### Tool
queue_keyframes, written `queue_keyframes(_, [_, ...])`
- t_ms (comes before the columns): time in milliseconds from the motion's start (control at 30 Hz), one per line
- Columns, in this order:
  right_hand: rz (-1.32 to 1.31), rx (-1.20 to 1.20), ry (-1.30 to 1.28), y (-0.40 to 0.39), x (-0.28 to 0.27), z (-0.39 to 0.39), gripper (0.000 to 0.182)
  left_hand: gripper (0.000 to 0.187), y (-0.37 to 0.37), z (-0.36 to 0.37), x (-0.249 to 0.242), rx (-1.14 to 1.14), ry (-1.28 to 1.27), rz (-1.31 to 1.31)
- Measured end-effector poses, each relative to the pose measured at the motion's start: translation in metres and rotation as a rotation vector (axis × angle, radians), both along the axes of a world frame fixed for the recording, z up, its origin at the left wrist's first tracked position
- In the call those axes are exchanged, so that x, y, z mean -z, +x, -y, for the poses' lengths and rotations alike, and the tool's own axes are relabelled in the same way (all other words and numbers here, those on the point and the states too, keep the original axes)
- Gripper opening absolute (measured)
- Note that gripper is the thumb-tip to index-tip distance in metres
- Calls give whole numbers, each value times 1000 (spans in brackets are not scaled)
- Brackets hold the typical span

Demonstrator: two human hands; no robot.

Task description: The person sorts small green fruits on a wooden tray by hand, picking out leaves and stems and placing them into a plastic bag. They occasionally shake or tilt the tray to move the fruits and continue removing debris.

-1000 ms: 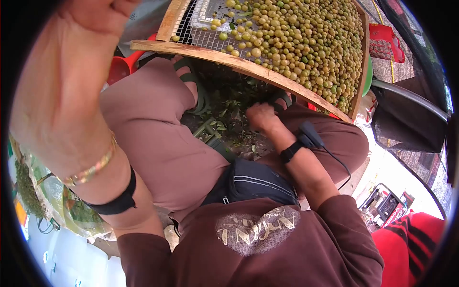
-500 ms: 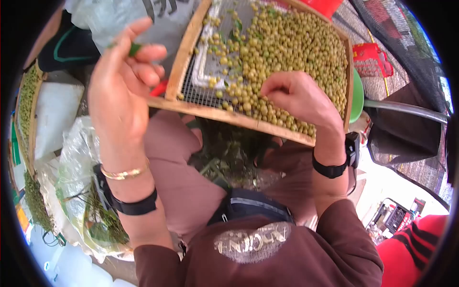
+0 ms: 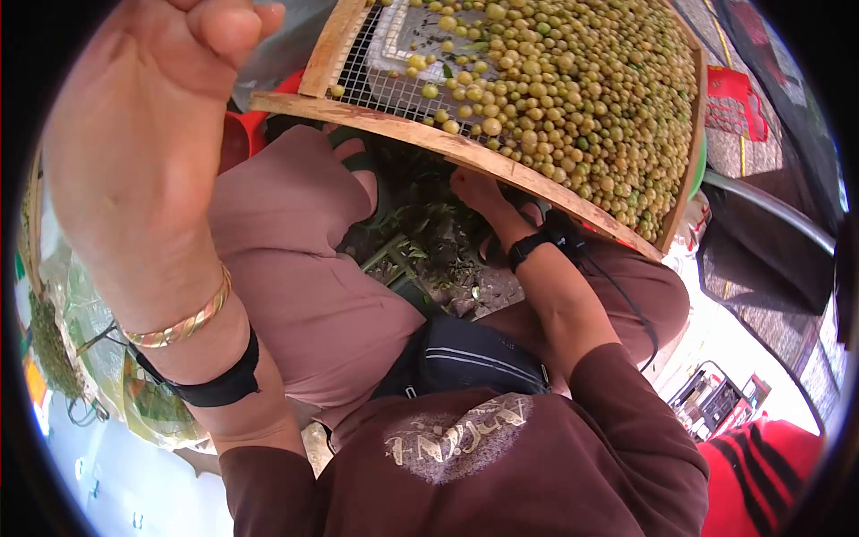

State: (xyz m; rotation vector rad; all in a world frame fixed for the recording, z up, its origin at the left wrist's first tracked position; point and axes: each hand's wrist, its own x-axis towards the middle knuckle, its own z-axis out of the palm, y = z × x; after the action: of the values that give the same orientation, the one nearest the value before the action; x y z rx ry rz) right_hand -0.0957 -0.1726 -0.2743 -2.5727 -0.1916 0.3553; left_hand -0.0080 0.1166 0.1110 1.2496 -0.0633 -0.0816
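Note:
A wood-framed wire-mesh sieve (image 3: 394, 116) slants across the top of the view, heaped with small round yellow-green fruits (image 3: 573, 98). My left hand (image 3: 148, 134) is raised close to the camera, left of the sieve, palm showing. Its visible fingers bend at the top, but their tips run out of view, so a held item cannot be made out. Below the sieve's near wooden rail, my right hand (image 3: 479, 190) reaches in under the frame. Its fingers look curled and are partly in shadow, and what they hold is hidden.
A red container (image 3: 240, 139) stands at the left by my knee. Leaf litter (image 3: 438, 242) lies on the ground between my feet. On the right are a red packet (image 3: 734, 103), a metal bar (image 3: 778, 215) and a machine (image 3: 716, 403). A plastic bag (image 3: 161, 412) sits at lower left.
My right hand has left the fruits and moved down beneath the sieve. My left hand has come up and nearer the camera; the green leaf in its fingers no longer shows. The sieve appears larger.

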Motion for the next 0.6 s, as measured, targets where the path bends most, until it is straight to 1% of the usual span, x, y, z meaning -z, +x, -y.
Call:
queue_keyframes(33, [-12,-15,12,-1,14,-1,18,45,-1,0,-1,-46,24,-10])
queue_keyframes(100, [522,-25,-134,-2,34,-6,17,45,0,4,-5,-169,72,-32])
queue_keyframes(133, [568,10,-164,-2,40,-6,17,45,3,10,-6,-273,99,-56])
queue_keyframes(167, [530,37,-171,-4,46,-5,17,46,10,18,-8,-389,125,-89])
queue_keyframes(200, [500,62,-185,-3,47,-5,17,46,22,37,-10,-604,146,-140])
queue_keyframes(267, [423,90,-195,-2,49,-7,17,46,17,19,-9,-348,151,-95])
queue_keyframes(333, [345,105,-182,3,47,-13,17,46,17,15,-8,-205,165,-79])
queue_keyframes(600, [37,96,-129,31,48,-48,17,47,24,20,4,38,237,-76])
